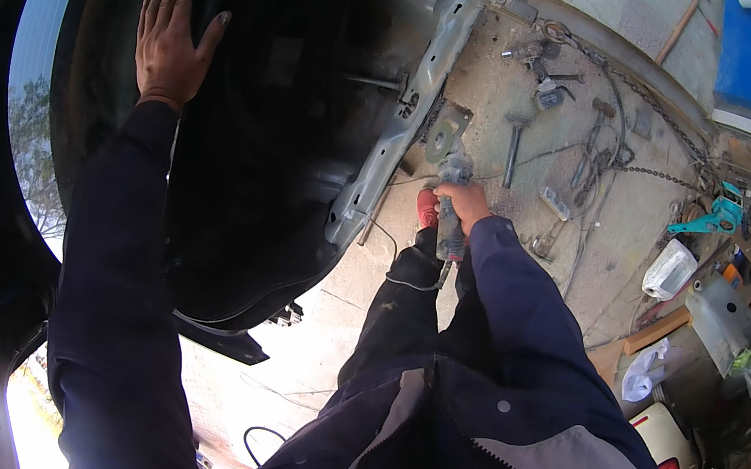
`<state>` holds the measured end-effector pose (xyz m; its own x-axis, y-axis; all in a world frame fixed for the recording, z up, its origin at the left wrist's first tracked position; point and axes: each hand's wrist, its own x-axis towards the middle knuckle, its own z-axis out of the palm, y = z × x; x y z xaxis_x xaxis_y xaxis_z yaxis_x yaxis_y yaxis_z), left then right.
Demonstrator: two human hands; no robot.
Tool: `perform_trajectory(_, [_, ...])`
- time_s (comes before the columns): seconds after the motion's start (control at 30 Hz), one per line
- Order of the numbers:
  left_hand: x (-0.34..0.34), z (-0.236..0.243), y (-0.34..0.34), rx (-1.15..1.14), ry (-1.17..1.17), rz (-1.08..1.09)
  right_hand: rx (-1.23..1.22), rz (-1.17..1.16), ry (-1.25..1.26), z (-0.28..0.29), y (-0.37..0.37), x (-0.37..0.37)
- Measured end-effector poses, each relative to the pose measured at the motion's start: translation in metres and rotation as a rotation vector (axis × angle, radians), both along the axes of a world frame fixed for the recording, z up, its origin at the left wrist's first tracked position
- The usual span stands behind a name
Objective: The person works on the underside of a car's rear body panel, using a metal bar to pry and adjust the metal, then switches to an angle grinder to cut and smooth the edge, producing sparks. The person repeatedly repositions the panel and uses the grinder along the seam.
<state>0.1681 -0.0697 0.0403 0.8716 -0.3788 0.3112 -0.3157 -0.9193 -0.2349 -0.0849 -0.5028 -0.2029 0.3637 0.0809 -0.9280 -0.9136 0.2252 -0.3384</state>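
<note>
Part of the grinder (449, 230) is hidden by the right hand (470, 204) gripping it

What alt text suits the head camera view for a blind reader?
The right hand grips an angle grinder, while the left hand spreads flat on a black vehicle panel. Right of a bare metal strip, tools and a chain lie on the floor.

Grinder (450, 236) casing: dull, dusty. Rail (403, 136): bare metal, scuffed. Car panel (253, 294): smooth, faintly glossy. Floor (625, 259): rough, dusty concrete. Chain (655, 174) near floor's right edge: dull metal. Right sleeve (527, 298): matt cloth.
</note>
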Motion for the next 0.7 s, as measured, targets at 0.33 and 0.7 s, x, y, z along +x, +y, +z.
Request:
perform_trajectory(0.33, [0.000,0.000,0.000,0.034,0.000,-0.010,-0.056,0.040,-0.008,-0.020,0.005,0.007])
perform_trajectory(0.7, [0.000,-0.002,0.002,0.027,-0.003,-0.015,-0.016,0.054,0.017,-0.035,0.001,0.005])
